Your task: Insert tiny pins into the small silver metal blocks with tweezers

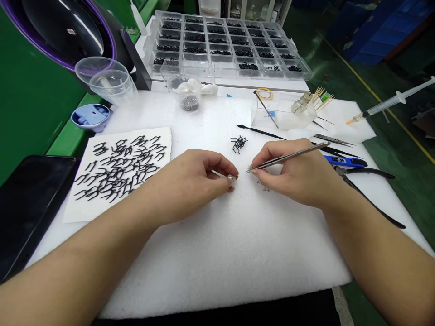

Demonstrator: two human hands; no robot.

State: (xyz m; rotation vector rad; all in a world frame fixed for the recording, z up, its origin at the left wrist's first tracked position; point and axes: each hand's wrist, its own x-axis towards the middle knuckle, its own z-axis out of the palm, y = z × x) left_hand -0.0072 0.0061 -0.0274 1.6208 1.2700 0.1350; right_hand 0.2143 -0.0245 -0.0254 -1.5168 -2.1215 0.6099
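Between the thumb and fingers of my left hand [193, 183] is a small clear, shiny piece [231, 178], too small to name. My right hand [295, 174] grips metal tweezers [285, 158], their tip pointing left toward that piece with a short gap between. Just beyond my hands lies a little heap of thin black bent parts [239, 144]. A few tiny dark bits [264, 187] rest under my right hand. Left of my left hand, a white card [79, 203] carries many black forked parts [125, 167].
A compartmented clear tray [220, 72] of black parts stands at the back. Clear cups [112, 83] and a cup with white balls [188, 93] are at the left rear. Pliers [370, 171], a blue pen-like tool [346, 161] and a syringe [384, 106] are at right. A dark tablet [34, 203] lies left.
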